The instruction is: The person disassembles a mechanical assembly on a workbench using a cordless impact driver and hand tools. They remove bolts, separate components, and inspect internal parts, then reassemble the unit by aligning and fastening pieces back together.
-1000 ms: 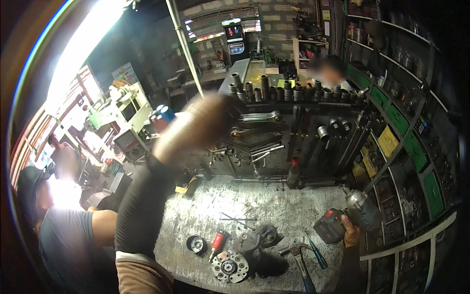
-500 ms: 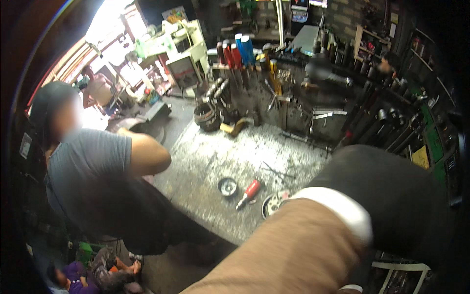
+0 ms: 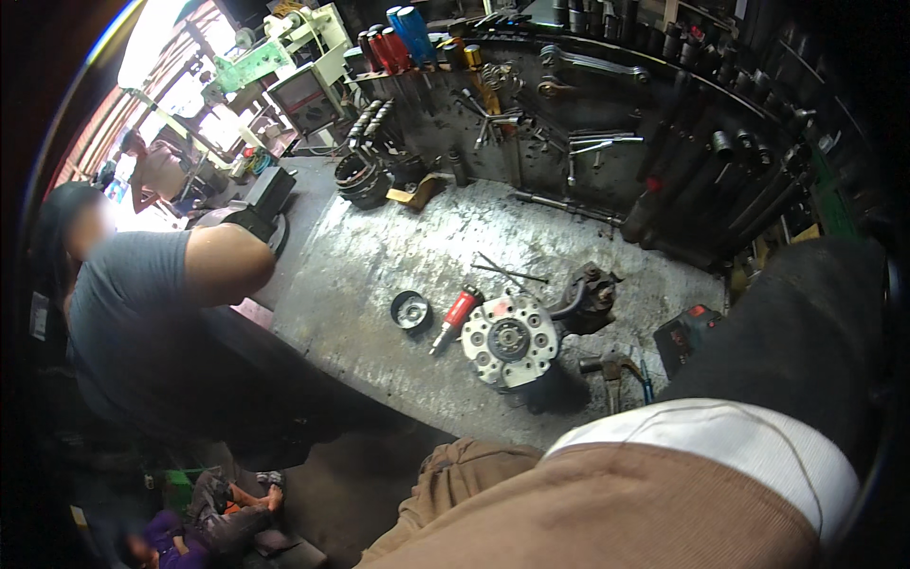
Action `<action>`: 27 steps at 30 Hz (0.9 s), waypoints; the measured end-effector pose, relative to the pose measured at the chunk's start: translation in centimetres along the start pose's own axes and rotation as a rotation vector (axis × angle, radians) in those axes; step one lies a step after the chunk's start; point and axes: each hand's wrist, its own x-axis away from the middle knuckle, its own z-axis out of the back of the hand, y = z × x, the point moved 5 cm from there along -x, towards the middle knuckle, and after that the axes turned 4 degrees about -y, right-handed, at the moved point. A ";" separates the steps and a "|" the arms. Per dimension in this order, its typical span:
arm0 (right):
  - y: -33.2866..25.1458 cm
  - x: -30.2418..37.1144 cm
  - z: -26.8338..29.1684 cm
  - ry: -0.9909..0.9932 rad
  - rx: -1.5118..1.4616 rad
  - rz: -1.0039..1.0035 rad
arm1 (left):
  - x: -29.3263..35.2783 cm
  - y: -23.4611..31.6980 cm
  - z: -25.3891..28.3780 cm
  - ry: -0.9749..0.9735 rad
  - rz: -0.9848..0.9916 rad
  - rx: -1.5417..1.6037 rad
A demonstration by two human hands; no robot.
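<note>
A brown sleeve, which appears to be my left arm's, crosses the lower right. Past its white cuff, a large dark shape, seemingly my gloved left hand, hides the bench's right end; its fingers cannot be made out. My right hand is out of view. Farther off on the workbench is a pale round metal part with bolt holes. A red handheld tool with a silver nose lies beside it, then a dark cup-shaped part. A hammer and a dark power tool lie nearer the cuff.
Thin rods and a dark greasy part lie behind the round part. Wrenches and screwdrivers hang along the rack. A person in a grey shirt stands left; another sits low; one is beyond.
The view has shifted, so the bench things appear higher and farther left. My sleeve and dark hand appear lower and farther right, uncovering the round part, the hammer and the power tool.
</note>
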 end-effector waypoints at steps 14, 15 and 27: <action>1.1 0.0 0.3 -0.052 0.036 0.142 | -3.7 -1.3 0.7 -0.042 0.057 0.009; 1.1 0.1 0.2 -0.049 0.083 0.194 | -2.7 -1.1 1.4 -0.051 0.061 0.003; -0.9 1.2 -1.7 -0.108 0.009 -0.152 | 30.6 1.7 12.9 -0.166 0.355 0.082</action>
